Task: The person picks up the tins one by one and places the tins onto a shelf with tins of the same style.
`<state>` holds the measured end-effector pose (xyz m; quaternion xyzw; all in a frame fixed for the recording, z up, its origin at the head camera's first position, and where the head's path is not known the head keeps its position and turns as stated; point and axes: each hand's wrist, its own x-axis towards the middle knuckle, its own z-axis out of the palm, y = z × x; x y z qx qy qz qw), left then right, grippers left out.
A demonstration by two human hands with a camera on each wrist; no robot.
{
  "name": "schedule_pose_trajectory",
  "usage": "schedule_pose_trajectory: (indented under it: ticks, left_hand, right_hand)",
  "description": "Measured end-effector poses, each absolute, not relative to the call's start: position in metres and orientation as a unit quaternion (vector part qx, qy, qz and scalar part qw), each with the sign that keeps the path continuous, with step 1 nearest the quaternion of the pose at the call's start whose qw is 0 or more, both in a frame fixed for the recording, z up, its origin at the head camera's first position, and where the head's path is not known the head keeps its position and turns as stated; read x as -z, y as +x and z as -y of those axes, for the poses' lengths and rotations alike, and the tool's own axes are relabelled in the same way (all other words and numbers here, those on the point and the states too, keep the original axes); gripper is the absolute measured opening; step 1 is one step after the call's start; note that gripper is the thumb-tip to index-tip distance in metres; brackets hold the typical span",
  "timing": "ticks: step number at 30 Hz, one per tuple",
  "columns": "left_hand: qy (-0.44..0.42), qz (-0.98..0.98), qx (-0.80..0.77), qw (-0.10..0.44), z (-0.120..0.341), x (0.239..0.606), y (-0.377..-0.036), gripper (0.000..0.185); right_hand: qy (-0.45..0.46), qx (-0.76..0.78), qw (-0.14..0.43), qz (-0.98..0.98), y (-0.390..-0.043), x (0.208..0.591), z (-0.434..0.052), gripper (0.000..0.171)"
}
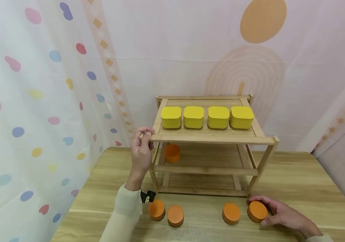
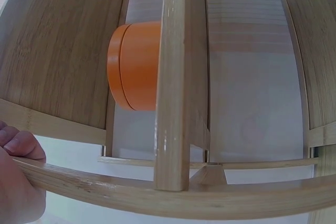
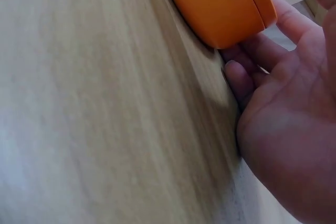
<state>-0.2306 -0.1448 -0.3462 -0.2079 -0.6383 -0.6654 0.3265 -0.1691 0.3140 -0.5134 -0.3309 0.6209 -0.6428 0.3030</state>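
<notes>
My left hand (image 1: 142,149) grips the top left front corner of a three-tier wooden shelf (image 1: 205,138), with the thumb over the edge. The left wrist view catches part of that hand on a wooden rail (image 2: 105,184). On the table at the front right, my right hand (image 1: 290,216) holds a round orange lidded container (image 1: 257,211), thumb at its near side and index finger round its far side. Another orange container (image 1: 231,213) stands just left of it. One more orange container (image 1: 172,153) sits at the left of the middle tier.
Several yellow rounded-square containers (image 1: 193,117) line the top tier. Two orange containers, one (image 1: 157,210) beside the left wrist and another (image 1: 176,215) right of it, stand on the wooden table (image 1: 100,201). A patterned curtain (image 1: 172,40) hangs behind.
</notes>
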Motion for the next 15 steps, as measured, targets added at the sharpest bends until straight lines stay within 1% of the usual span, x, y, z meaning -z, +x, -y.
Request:
schedule_pose_trajectory:
  ticks: [7,15]
  left_hand:
    - [-0.193,0.648,0.658,0.332,0.1448,0.3455,-0.2297,0.022]
    - [-0.204,0.642,0.660,0.331,0.1442,0.3458,-0.2308,0.021]
  right_hand:
    - [-0.340,0.644,0.284,-0.623,-0.1713,0.5146,-0.3145,0.055]
    - [-0.334,0.650,0.276,-0.625,-0.1681,0.5167,-0.3138,0.053]
